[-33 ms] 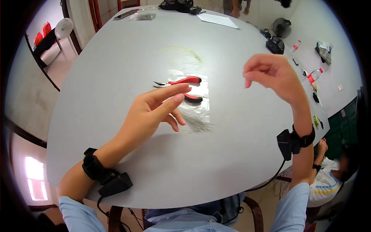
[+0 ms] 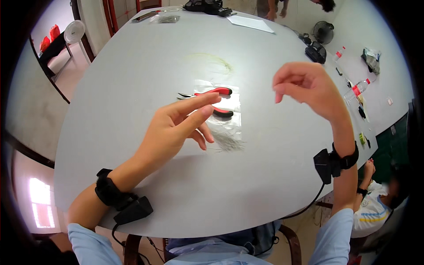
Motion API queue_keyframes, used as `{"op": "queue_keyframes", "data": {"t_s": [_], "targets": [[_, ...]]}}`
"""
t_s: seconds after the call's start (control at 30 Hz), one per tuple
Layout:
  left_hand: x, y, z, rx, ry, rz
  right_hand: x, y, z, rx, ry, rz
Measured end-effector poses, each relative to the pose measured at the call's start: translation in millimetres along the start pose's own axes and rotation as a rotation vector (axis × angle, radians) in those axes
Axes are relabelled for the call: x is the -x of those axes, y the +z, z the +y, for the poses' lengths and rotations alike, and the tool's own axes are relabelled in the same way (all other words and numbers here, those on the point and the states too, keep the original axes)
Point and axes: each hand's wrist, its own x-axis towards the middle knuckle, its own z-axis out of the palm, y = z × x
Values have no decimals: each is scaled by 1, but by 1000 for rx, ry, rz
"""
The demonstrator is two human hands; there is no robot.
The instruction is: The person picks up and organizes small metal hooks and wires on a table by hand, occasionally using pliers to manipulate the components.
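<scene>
My left hand [image 2: 179, 128] hovers over the middle of the table with fingers stretched and apart, and I see nothing in it. Behind its fingertips lie pliers [image 2: 225, 91] with red and black handles, jaws pointing left, partly hidden by the hand. They rest on a clear plastic bag [image 2: 234, 100]. A loose bunch of thin grey strands [image 2: 229, 142] lies at the bag's near end, close to my left fingers. To the right, my right hand [image 2: 307, 86] is raised with fingers curled and thumb pressed in; anything pinched there is too fine to make out.
Pale yellow-green strands [image 2: 221, 62] lie beyond the bag on the grey table [image 2: 132, 88]. Farther back are a phone [image 2: 144, 17], a packet of grey strands [image 2: 169, 19], white paper [image 2: 251, 24] and a black bag [image 2: 316, 52]. A person [image 2: 373, 207] sits at the right.
My right hand has shifted slightly left. My left hand keeps its pose; the whole view has moved a touch.
</scene>
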Motion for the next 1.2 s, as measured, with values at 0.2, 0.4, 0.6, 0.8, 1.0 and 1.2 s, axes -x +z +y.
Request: {"op": "queue_keyframes", "data": {"t_s": [0.2, 0.4, 0.6, 0.8, 1.0, 1.2], "targets": [[2, 2, 7, -48, 95, -7, -26, 47, -3, -136, -194, -156], [0, -8, 2, -121, 59, 18, -40, 75, -9, -430, -130, -95], [-2, -8, 0, -84, 40, -20, -46, 81, -15, -496, -60, -81], [-3, -5, 7, -125, 19, -33, -44, 73, -7, -586, -51, -53], [-2, -12, 10, 93, -129, 24, -37, 50, 21, -582, 36, 79], [-7, -6, 8, 167, -198, 151, -20, 41, 76, -733, 199, 154]]}}
